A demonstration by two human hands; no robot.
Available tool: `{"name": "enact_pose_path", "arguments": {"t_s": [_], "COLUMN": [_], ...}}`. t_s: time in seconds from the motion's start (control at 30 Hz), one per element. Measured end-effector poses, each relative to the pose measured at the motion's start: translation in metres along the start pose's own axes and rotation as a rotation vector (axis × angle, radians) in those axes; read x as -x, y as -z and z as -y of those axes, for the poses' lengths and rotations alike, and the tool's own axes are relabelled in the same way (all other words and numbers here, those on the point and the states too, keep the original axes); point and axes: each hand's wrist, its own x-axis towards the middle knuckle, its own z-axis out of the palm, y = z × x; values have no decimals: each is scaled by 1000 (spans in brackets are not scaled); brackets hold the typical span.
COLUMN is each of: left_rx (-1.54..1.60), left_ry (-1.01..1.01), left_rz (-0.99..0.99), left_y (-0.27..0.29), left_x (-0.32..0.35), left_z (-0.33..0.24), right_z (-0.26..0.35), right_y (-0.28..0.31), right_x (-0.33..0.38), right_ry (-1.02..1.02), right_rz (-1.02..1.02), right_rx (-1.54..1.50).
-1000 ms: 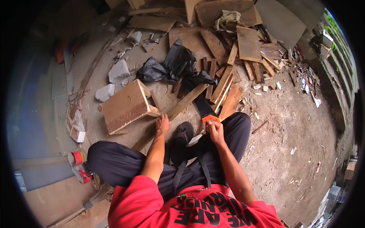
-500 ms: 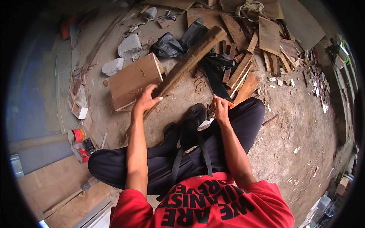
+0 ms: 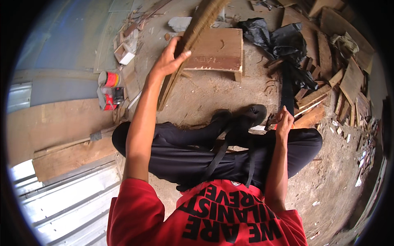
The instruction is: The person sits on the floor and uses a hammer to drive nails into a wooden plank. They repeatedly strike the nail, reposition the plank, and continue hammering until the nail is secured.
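Note:
My left hand (image 3: 167, 62) grips a long rough wooden beam (image 3: 202, 25), thumb on one side and fingers round the other. The beam stands tilted, its upper end past the top edge of the view and its lower end close to the floor. Behind it is a low wooden bench (image 3: 219, 48), partly covered by the beam. By my right knee, my right hand (image 3: 284, 122) is closed round the handle of a handsaw. Its dark blade (image 3: 287, 91) points away from me; only a bit of orange handle shows.
Wood offcuts (image 3: 314, 100) and black plastic bags (image 3: 287, 41) lie at the far right. Red-labelled cans (image 3: 110, 79) stand at the left, near a plywood sheet (image 3: 61, 119). Corrugated metal (image 3: 78, 205) lies at the lower left. Scraps litter the concrete floor (image 3: 320, 184) at the right.
The view has swung to the left, so the bench, bags and offcuts appear further right. My left hand has carried the beam leftward and away; my right hand keeps hold of the handsaw.

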Motion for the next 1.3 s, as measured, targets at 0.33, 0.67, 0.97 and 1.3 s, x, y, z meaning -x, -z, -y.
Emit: {"name": "enact_pose_path", "arguments": {"t_s": [0.33,0.67,0.97,1.3], "left_rx": [242,229,703,1183], "left_ry": [-188,-229,-90,-153], "left_rz": [-723,-963,-1019,-1064], "left_y": [86,230,158,137], "left_x": [57,24,19,-14], "left_z": [24,-131,-114,-59], "right_z": [-3,2,25,16], "right_y": [-3,-6,14,20], "right_x": [-3,0,14,3], "right_ry": [-6,4,45,64], "right_rz": [90,54,-163,-352], "right_rx": [-105,13,-22,-45]}}
